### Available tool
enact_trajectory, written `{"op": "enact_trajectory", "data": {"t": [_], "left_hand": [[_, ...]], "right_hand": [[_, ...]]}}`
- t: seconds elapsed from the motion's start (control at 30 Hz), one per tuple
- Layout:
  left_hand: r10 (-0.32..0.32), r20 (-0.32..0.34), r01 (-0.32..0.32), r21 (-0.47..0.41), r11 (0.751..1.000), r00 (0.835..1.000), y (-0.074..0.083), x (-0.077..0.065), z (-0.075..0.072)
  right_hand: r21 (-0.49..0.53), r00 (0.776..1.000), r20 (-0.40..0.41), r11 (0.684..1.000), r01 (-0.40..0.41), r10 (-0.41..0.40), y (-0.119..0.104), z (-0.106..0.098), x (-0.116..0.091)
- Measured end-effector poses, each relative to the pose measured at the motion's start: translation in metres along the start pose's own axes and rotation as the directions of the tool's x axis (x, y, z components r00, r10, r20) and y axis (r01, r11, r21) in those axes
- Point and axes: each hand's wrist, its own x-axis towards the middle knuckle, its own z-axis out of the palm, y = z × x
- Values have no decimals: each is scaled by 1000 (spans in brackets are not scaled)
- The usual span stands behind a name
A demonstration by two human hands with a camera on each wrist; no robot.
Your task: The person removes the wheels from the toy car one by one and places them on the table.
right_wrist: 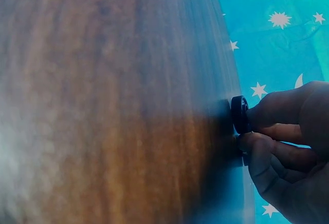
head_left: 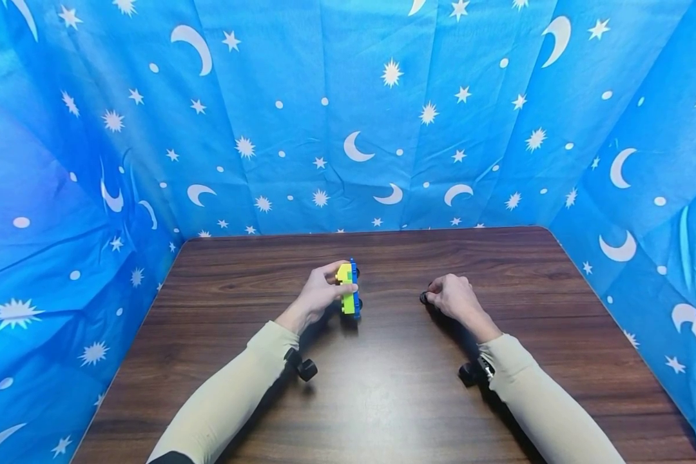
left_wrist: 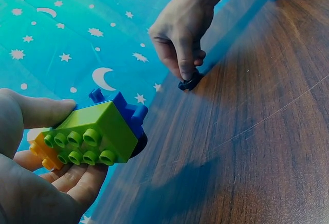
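My left hand (head_left: 315, 295) grips a toy block car (head_left: 348, 301) above the table, thumb on one side and fingers on the other. In the left wrist view the car has a lime green studded brick (left_wrist: 103, 126), an orange brick (left_wrist: 43, 149) and a blue base (left_wrist: 126, 111). Part of a black wheel (left_wrist: 140, 144) shows behind the green brick. Off to the right, my right hand (head_left: 455, 298) pinches a small black wheel (right_wrist: 239, 114) close over the tabletop. A second dark piece (right_wrist: 244, 158) shows below it, partly hidden by the fingers.
Both hands are over a brown wood-grain table (head_left: 383, 399). Blue cloth (head_left: 301, 142) with white moons and stars hangs behind it and along both sides. A black wrist camera (head_left: 306, 369) sits by the left sleeve, another camera (head_left: 470, 374) by the right.
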Motion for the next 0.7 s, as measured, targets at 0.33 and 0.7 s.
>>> {"op": "enact_trajectory", "data": {"t": [0.33,0.7], "left_hand": [[-1,-5,1,-1,1000,1000,1,-1,1],[-6,10,6,-7,1000,1000,0,0,2]], "right_hand": [[-25,1000,13,999,23,-23,0,-2,2],[-61,999,42,998,31,-29,-5,-6,6]]}}
